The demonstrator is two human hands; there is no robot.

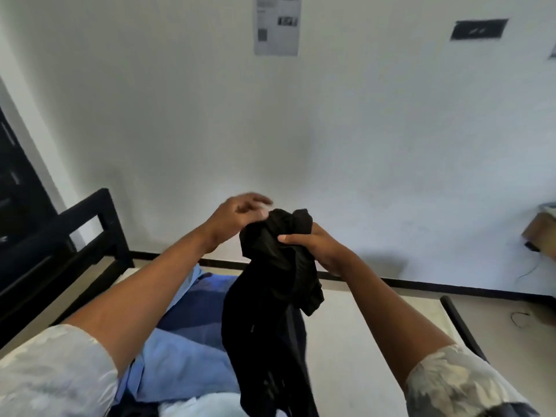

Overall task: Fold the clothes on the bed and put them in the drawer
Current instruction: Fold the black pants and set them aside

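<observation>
**Garment (267, 311) bunched in one hand above the bed (376, 332)**

Right hand (316, 248) clenches the black garment near its top, thumb pressed across the front and fingers wrapped behind. The cloth hangs crumpled from the fist, and its lower part drops toward the bottom edge of the view. Left hand (240, 215) is raised just beside the topmost fold, fingers loose and spread, gripping nothing; motion blur hides whether a fingertip touches the fabric. Both forearms are bare below pale patterned sleeves (54, 371).

Beneath the arms, blue clothes (186, 350) lie heaped on the left part of the bed's white surface — light blue pieces and a darker blue striped one. A black bed frame (102, 233) stands at the left end, against a white wall (331, 130). A printed notice (276, 25) hangs high on that wall, and a cardboard box (541, 233) sits at the far right edge.
</observation>
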